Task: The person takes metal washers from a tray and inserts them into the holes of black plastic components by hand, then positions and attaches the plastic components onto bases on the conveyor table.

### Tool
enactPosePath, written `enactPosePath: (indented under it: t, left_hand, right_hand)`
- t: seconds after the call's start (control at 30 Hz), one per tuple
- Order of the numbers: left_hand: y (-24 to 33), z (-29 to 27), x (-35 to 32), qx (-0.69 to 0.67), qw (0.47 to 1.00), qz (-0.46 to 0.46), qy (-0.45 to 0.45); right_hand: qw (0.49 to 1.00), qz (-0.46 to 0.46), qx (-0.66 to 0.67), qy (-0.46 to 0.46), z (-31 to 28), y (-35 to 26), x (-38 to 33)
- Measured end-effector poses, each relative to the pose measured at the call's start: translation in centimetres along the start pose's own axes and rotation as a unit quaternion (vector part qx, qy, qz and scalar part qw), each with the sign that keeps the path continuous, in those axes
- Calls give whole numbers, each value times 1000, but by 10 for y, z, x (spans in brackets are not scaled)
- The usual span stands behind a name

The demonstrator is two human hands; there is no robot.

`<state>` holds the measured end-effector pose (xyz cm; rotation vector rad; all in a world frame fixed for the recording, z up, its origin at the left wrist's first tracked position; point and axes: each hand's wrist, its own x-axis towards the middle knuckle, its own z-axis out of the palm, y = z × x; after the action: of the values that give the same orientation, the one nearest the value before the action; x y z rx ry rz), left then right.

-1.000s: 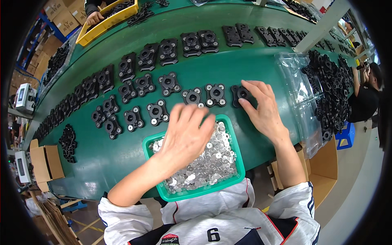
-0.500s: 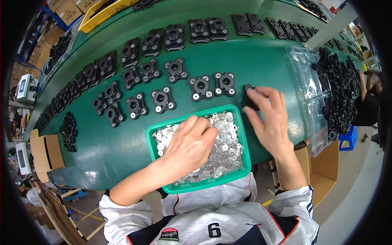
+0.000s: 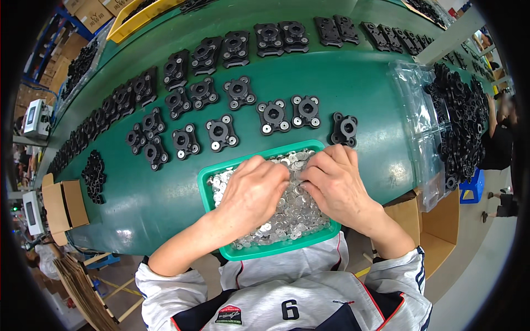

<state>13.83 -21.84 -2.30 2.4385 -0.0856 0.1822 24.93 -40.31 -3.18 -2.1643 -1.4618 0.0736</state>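
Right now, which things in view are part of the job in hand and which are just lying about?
In the job:
- left hand and right hand, both down among the silver washers
- green tray holding them
- black square brackets laid out beyond the tray

Lying about:
- yellow bin
- cardboard boxes
- bagged black parts at right

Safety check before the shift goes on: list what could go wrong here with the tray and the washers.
1. The green tray hangs over the table edge toward the person; pressure from both hands might tip it.
2. The silver washers are heaped near the rim, so digging may spill some.
3. The black part sits close beside the tray and could get knocked.
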Motion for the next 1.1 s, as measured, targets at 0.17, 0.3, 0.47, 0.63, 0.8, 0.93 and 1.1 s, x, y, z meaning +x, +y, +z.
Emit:
enactPosePath:
  t: [0.17,0.3,0.47,0.63,0.8,0.93,1.1]
  left_hand:
    - [2,-12,7,-198,968,-153,-23]
    - [-7,-12,10,-354,903,-241,-17]
    - [-10,-20,14,-378,881,-282,-26]
    - [-9,-16,14,-387,885,-260,-1]
    - [-3,-22,12,-420,863,-282,-6]
    - [0,-22,13,-397,880,-260,1]
    - [-7,-17,21,-368,897,-246,-9]
  right_hand:
    - [999,25,-14,-27,0,-4,2]
    - [999,51,1,-19,4,-5,2]
    - [999,38,-8,-6,7,-3,1]
    - [998,61,-4,6,10,-5,2]
    - [998,53,-36,13,11,-7,2]
    - [996,35,-83,-4,12,-3,1]
    - [994,7,-100,52,16,-2,3]
